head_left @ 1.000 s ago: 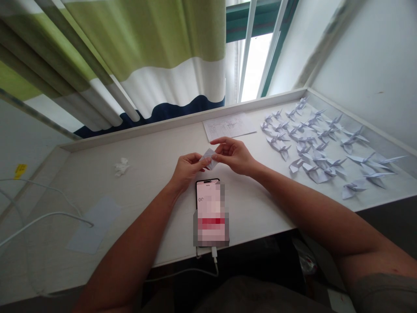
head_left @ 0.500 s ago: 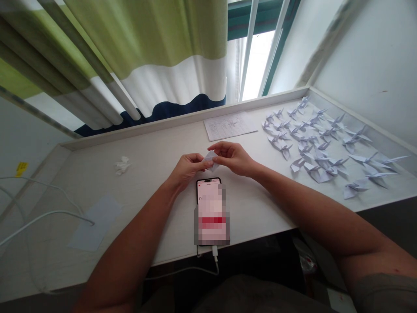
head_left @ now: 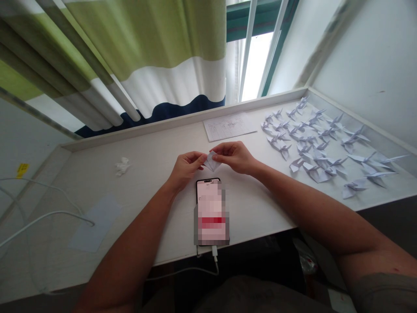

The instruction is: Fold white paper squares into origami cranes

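Note:
Between my hands is a small folded white paper, diamond-shaped, with crease lines running down its face. My left hand pinches its left corner between thumb and fingers. At the right edge, my right hand grips the same paper, thumb on the front and fingers behind it. Just below the paper lies a phone with a pink screen, partly blurred out. To the right, several folded paper cranes stand grouped on the white desk.
A printed sheet lies behind my hands. Crumpled tissue and a blank paper sheet are at the left, with a white cable over the sheet. A charging cable plugs into the phone. A curtain hangs behind the desk.
My left thumb has slid left off the paper's middle, so more of its creased face shows. Both hands keep hold of it in nearly the same place.

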`<act>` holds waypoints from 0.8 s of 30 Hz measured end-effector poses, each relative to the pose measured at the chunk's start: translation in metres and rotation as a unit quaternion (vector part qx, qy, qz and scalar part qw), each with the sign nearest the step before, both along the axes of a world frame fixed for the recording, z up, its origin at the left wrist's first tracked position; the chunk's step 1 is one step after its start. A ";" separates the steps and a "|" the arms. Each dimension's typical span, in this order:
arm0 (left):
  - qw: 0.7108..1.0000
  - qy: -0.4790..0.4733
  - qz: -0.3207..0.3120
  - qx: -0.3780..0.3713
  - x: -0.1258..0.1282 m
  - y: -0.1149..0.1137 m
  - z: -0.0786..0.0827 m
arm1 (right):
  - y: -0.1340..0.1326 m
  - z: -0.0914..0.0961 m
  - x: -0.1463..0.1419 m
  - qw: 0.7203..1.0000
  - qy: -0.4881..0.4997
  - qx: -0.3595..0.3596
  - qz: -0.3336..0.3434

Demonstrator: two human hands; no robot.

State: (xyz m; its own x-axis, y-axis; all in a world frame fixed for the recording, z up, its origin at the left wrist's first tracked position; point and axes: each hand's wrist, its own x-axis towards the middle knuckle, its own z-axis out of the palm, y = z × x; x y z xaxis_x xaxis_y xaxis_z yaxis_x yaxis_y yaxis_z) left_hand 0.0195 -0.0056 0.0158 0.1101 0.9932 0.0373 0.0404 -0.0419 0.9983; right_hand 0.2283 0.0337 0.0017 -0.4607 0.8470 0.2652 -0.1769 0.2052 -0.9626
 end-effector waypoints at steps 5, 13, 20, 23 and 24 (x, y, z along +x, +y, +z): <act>0.995 0.050 0.032 0.077 0.002 -0.002 0.002 | 0.000 0.000 -0.001 1.000 0.008 -0.007 -0.002; 0.981 0.133 0.064 0.125 0.006 -0.006 0.005 | 0.001 -0.001 0.000 1.000 -0.014 -0.001 -0.013; 0.975 0.161 0.078 0.130 0.010 -0.006 0.002 | 0.000 -0.001 -0.001 0.999 -0.028 -0.009 -0.015; 0.977 0.154 0.083 0.125 0.012 -0.006 -0.002 | -0.001 -0.003 -0.002 1.000 -0.028 -0.009 -0.009; 0.979 0.145 0.082 0.121 0.013 -0.006 -0.004 | -0.002 -0.003 -0.003 1.000 -0.027 -0.008 -0.010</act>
